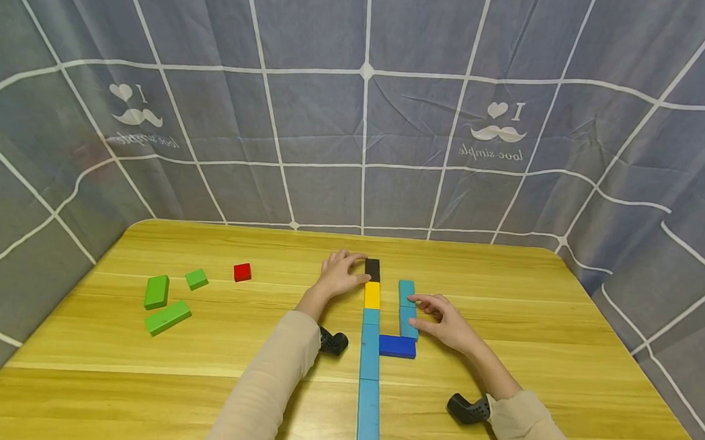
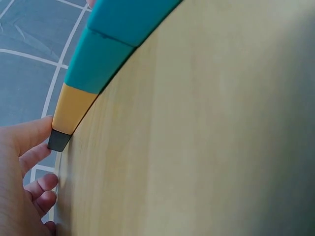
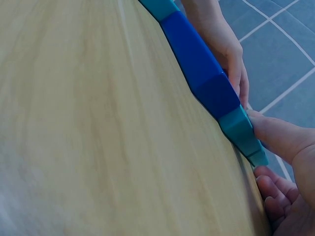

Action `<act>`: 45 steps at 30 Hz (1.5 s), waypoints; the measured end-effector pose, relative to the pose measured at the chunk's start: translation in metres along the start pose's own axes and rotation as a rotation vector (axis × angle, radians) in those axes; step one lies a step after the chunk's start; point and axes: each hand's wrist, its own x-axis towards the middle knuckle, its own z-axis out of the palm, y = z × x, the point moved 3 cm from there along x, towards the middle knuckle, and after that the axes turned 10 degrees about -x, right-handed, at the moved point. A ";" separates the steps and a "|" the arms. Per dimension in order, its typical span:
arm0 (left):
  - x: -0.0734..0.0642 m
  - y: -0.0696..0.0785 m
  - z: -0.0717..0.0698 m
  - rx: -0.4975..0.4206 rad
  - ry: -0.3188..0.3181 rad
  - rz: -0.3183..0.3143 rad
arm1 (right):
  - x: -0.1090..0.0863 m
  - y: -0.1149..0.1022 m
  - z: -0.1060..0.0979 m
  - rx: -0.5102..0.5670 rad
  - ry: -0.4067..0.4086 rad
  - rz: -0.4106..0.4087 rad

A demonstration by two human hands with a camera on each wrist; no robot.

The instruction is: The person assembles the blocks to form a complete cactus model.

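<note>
My left hand [image 1: 338, 276] is at the far end of a straight row of blocks, thumb and index finger at the two ends of the black block [image 1: 372, 270]. In the left wrist view, that thumb lies where the black meets the yellow block [image 2: 74, 109]. Light blue blocks [image 1: 370, 352] continue the row toward me. My right hand [image 1: 448, 323] has its thumb and index finger against the right side of two end-to-end light blue blocks, the nearer [image 1: 407, 322] and the farther [image 1: 406, 292]. A dark blue block [image 1: 397, 346] joins the long row crosswise, below that pair.
On the table's left lie a red block [image 1: 242, 272], a small green block [image 1: 197, 279] and two longer green blocks, one upright [image 1: 157, 292], one slanted [image 1: 167, 318]. Black wrist devices [image 1: 468, 409] sit at both sleeves. A grey curtain [image 1: 316, 123] hangs behind the wooden table [image 1: 136, 395].
</note>
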 end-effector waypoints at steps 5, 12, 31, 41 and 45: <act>0.000 0.001 -0.001 -0.001 0.000 -0.001 | 0.001 0.004 0.000 -0.002 0.008 -0.014; -0.002 -0.004 -0.004 -0.123 0.056 0.035 | 0.005 0.029 0.008 -0.006 0.013 -0.012; -0.066 -0.071 -0.110 -0.128 0.348 0.076 | 0.005 0.034 0.008 -0.015 0.014 -0.008; -0.104 -0.106 -0.151 0.125 0.335 -0.002 | 0.005 0.034 0.009 -0.005 0.015 -0.008; -0.113 -0.114 -0.155 0.180 0.300 -0.031 | 0.006 0.036 0.009 -0.007 0.017 -0.005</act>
